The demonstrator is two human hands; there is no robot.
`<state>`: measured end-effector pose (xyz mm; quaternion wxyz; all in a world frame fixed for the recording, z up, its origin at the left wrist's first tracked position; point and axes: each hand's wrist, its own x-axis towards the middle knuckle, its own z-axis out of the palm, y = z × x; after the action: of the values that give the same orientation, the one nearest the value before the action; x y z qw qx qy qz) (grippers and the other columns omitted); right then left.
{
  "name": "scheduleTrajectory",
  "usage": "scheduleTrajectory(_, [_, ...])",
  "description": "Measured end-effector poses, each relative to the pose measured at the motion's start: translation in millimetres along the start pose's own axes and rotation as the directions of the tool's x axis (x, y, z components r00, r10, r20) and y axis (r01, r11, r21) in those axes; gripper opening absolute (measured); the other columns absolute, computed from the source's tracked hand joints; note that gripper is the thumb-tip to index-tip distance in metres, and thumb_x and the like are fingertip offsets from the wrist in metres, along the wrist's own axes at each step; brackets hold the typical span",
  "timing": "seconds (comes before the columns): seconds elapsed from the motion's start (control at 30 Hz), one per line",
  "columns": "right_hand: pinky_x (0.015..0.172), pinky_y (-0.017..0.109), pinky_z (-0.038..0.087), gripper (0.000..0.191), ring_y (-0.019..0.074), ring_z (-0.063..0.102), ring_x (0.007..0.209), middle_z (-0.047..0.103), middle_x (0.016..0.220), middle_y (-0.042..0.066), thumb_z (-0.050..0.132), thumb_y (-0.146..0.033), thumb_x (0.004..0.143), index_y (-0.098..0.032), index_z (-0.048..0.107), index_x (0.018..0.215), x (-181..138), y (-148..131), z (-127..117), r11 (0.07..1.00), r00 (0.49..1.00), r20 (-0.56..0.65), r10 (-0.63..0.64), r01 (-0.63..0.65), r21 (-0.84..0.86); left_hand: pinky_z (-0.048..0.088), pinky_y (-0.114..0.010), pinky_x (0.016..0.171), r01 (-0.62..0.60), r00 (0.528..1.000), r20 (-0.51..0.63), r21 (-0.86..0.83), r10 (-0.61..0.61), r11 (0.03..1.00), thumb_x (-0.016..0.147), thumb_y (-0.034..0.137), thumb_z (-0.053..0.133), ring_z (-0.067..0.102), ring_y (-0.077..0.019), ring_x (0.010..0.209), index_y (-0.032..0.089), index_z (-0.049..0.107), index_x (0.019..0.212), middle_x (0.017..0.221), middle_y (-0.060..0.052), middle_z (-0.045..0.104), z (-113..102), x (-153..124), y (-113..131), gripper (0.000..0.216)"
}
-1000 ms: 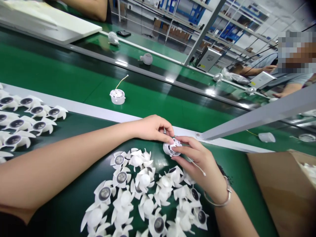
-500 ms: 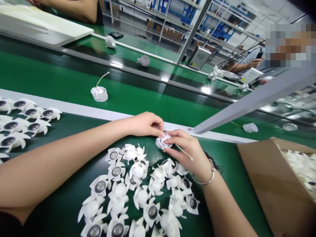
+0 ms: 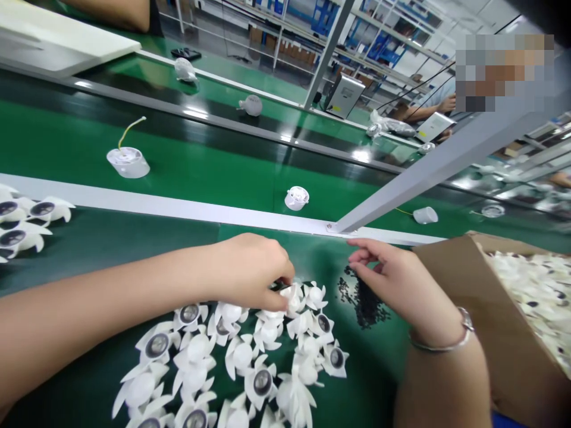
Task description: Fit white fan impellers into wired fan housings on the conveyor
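Left hand [image 3: 252,267] curled over and pressing down, fingertips buried at the top edge of a white plastic fan rotor [image 3: 292,297] - any pinch hidden behind the knuckles, so cannot tell. Right hand [image 3: 390,273] empty, fingers loosely apart and slightly curled, hovering over the dark green belt [image 3: 107,255], a silver bangle [image 3: 439,343] around the wrist. Just below the left hand, a loose heap of fan rotors [image 3: 236,351] at bottom centre - thin curved blades, smooth domed hubs, some turned over to show dark round centres. Just beside the right fingers, a scatter of small black granules [image 3: 361,300]. At right, an open cardboard box [image 3: 450,285] packed with more white rotors, its brown wall near the right wrist. At far left, a neat group of rotors [image 3: 27,223]. Beyond a pale rail strip [image 3: 147,202], on a glossy green conveyor belt [image 3: 200,157], a white cup-shaped housing [image 3: 297,198] upright and a second housing [image 3: 127,161] trailing a yellowish wire. Upper right - an aluminium strut [image 3: 423,172] running diagonally, a co-worker's hand [image 3: 446,104] far off.
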<state>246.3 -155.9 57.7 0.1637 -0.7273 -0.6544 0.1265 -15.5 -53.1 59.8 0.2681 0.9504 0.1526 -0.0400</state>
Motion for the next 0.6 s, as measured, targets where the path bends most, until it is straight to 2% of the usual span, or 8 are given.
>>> scheduleTrajectory(0.1, [0.058, 0.026, 0.055, 0.03, 0.0152, 0.068, 0.062, 0.073, 0.078, -0.001, 0.053, -0.021, 0.082, -0.021, 0.07, 0.107, -13, -6, 3, 0.999, 0.978, 0.207, 0.036, -0.043, 0.028, 0.033, -0.027, 0.054, -0.011, 1.0, -0.026, 0.007, 0.011, 1.0, 0.08, 0.03, 0.064, 0.063, -0.0153, 0.069, 0.024, 0.075, 0.083, 0.08, 0.0, 0.072, 3, 3, -7, 0.012])
scheduleTrajectory(0.17, [0.055, 0.025, 0.053, 0.028, 0.0152, 0.069, 0.063, 0.073, 0.076, -0.002, 0.052, -0.019, 0.081, -0.022, 0.07, 0.103, -22, -9, 11, 1.0, 0.966, 0.258, 0.028, -0.029, 0.001, 0.034, -0.027, 0.056, 0.004, 0.998, -0.067, 0.03, -0.002, 1.0, 0.077, 0.028, 0.065, 0.063, -0.0156, 0.07, 0.025, 0.076, 0.084, 0.08, 0.001, 0.073, 0, 4, -14, 0.012])
scheduleTrajectory(0.23, [0.056, 0.026, 0.053, 0.027, 0.0158, 0.07, 0.065, 0.074, 0.078, -0.002, 0.052, -0.019, 0.082, -0.022, 0.07, 0.102, -33, -8, 20, 0.998, 0.98, 0.201, 0.004, 0.007, -0.057, 0.035, -0.027, 0.058, 0.023, 0.992, -0.129, 0.058, -0.016, 0.998, 0.077, 0.028, 0.066, 0.064, -0.0159, 0.074, 0.027, 0.076, 0.087, 0.084, 0.002, 0.074, -5, 4, -24, 0.014])
scheduleTrajectory(0.3, [0.06, 0.029, 0.055, 0.028, 0.0171, 0.071, 0.069, 0.075, 0.082, -0.001, 0.052, -0.019, 0.083, -0.022, 0.068, 0.105, -45, -5, 30, 0.99, 0.996, 0.078, -0.041, 0.052, -0.133, 0.036, -0.027, 0.06, 0.036, 0.977, -0.213, 0.108, -0.012, 0.993, 0.079, 0.029, 0.065, 0.066, -0.0162, 0.081, 0.029, 0.076, 0.092, 0.092, 0.004, 0.075, -9, 5, -35, 0.017])
scheduleTrajectory(0.43, [0.063, 0.031, 0.055, 0.026, 0.019, 0.071, 0.075, 0.074, 0.087, 0.003, 0.049, -0.019, 0.091, -0.02, 0.065, 0.112, -64, 0, 47, 0.958, 0.983, -0.093, -0.159, 0.13, -0.256, 0.037, -0.027, 0.063, 0.013, 0.934, -0.348, 0.245, 0.075, 0.97, 0.087, 0.027, 0.061, 0.068, -0.0157, 0.094, 0.028, 0.075, 0.1, 0.106, 0.005, 0.075, -9, 8, -60, 0.019])
scheduleTrajectory(0.6, [0.06, 0.031, 0.052, 0.024, 0.0197, 0.067, 0.071, 0.07, 0.083, 0.007, 0.048, -0.017, 0.095, -0.016, 0.062, 0.114, -74, -8, 59, 0.882, 0.941, -0.166, -0.297, 0.203, -0.426, 0.04, -0.024, 0.066, -0.143, 0.935, -0.291, 0.206, 0.2, 0.968, 0.086, 0.021, 0.062, 0.068, -0.014, 0.097, 0.027, 0.074, 0.099, 0.107, 0.005, 0.074, -5, 8, -71, 0.019])
